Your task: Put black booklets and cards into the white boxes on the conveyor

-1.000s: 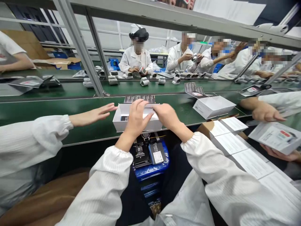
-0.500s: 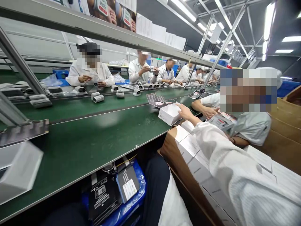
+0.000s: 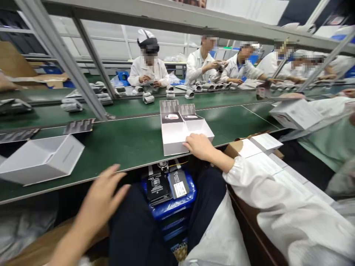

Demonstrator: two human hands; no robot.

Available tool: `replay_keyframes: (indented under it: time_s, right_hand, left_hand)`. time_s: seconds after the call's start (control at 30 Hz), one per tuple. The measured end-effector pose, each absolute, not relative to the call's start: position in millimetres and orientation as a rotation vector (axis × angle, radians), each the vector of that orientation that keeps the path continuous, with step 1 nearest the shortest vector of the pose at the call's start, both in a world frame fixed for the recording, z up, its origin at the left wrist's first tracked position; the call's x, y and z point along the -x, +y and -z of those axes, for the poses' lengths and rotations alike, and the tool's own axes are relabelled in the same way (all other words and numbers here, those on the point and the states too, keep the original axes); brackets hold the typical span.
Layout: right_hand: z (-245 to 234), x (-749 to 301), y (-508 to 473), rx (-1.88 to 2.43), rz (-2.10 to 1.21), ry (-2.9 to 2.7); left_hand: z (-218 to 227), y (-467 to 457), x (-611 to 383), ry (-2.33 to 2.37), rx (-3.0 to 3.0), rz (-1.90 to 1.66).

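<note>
My right hand [image 3: 202,147] grips the front right edge of an open white cardboard box [image 3: 173,138] on the green bench. Dark printed flaps [image 3: 169,107] stand up at its back; whether this is one box or two side by side I cannot tell. My left hand [image 3: 104,197], blurred, hangs in the air in front of the bench edge with its fingers apart and nothing in it. Nearest to it on the bench is another open white box [image 3: 52,157] with a dark flap [image 3: 79,126] behind.
A carton of white boxes [image 3: 262,162] stands at my right. Black booklets [image 3: 158,188] lie on a blue stool [image 3: 166,210] between my knees. Metal posts [image 3: 66,62] rise from the bench. Grey-white devices [image 3: 148,98] line the far belt, with several co-workers behind. At right, a person holds a white box [image 3: 296,111].
My view has swung left. My right hand has brought the open box leftward along the bench to in front of me. My left hand has come into view.
</note>
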State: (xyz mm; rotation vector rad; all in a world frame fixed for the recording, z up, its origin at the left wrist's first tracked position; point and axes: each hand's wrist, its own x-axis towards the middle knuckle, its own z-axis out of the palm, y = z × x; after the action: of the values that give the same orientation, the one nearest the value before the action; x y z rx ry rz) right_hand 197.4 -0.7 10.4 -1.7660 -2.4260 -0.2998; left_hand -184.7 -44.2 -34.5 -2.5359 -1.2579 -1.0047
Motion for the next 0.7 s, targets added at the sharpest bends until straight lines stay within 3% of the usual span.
replay_keyframes:
  time_s: [0.17, 0.33, 0.53, 0.7]
  right_hand:
    - [-15.1, -78.5, -11.7, 1.625, 0.231, -2.409]
    - [2.9, -80.5, -38.0, 1.314, 0.281, -2.227]
    - [99.5, -143.4, -96.3, 1.342, 0.022, -2.586]
    - [136.8, -150.0, -109.6, 1.418, -0.168, -2.768]
  left_hand:
    - [105.4, -78.6, 118.3, -1.379, 2.764, 0.622]
    - [130.5, -94.8, 109.6, -1.451, 2.784, 0.214]
    - [134.1, -100.7, 121.1, -1.336, 2.787, 0.362]
    - [132.5, -103.6, 121.3, -1.210, 2.761, 0.888]
